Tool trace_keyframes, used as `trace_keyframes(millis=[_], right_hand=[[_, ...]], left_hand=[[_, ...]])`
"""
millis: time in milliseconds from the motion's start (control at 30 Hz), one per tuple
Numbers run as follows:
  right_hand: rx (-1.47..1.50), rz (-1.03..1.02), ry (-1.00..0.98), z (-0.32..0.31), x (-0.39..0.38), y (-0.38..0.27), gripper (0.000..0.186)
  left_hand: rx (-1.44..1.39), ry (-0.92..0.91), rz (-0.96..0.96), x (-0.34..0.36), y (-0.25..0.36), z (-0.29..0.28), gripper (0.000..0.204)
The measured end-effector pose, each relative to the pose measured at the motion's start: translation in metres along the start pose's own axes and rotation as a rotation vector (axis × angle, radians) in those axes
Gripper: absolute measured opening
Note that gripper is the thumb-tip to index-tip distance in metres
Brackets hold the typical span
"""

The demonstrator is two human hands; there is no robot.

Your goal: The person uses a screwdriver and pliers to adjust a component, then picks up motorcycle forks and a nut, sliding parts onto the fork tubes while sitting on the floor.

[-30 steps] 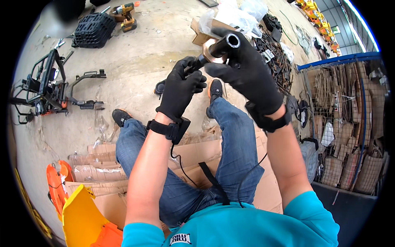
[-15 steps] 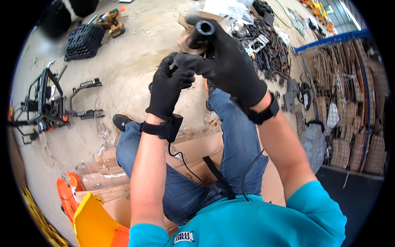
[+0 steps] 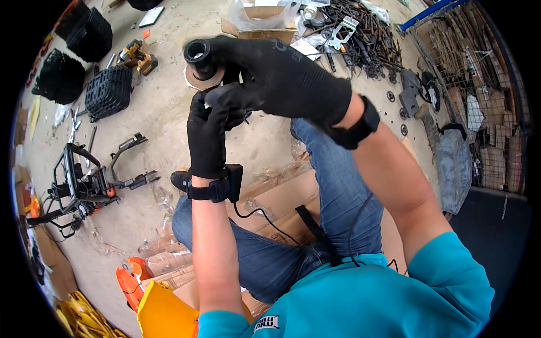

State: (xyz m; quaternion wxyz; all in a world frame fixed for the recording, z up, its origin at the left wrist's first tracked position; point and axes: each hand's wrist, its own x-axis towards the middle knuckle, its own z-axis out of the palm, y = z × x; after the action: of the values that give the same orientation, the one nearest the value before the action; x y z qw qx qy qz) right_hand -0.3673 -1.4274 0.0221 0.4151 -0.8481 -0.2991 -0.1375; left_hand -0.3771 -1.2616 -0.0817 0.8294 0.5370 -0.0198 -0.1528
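Note:
My right hand (image 3: pixel 276 79), in a black glove, reaches across at upper centre with its fingers round a hollow black tubular part (image 3: pixel 204 69). The tube's open end points up toward me. Below that end is a pale brown flange with angular edges (image 3: pixel 193 82). My left hand (image 3: pixel 208 132), also gloved, is raised beneath with its fingers bent and closed, touching the right fingers just under the flange. What it grips is hidden between the two gloves. Each wrist wears a black strap, and a cable hangs from the left one.
Flattened cardboard (image 3: pixel 276 197) lies under my legs. On the floor to the left are a black metal frame (image 3: pixel 79 174), a black crate (image 3: pixel 110 93) and a yellow-black power drill (image 3: pixel 135 55). A heap of dark metal parts (image 3: pixel 366 39) lies far right, near a wire cage (image 3: pixel 479 101).
Both hands and the tubular part have moved left in the view, and the tube stands more upright. The view has shifted, showing more black crates at the upper left.

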Motion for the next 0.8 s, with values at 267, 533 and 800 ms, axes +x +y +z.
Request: trace_keyframes(millis=[267,533,800], right_hand=[[-0.137,0.163,0.241,0.020,-0.002,-0.011,0.055],[0.065,0.046,-0.152,-0.024,0.012,0.003,0.054],[-0.161,0.265,0.367,0.035,-0.004,-0.029,0.050]], left_hand=[[0.021,-0.028,0.052,0.006,-0.010,-0.014,0.024],[0.012,-0.019,0.004,0.004,0.004,0.000,0.027],[0.006,0.044,0.171,0.006,-0.009,-0.002,0.020]])
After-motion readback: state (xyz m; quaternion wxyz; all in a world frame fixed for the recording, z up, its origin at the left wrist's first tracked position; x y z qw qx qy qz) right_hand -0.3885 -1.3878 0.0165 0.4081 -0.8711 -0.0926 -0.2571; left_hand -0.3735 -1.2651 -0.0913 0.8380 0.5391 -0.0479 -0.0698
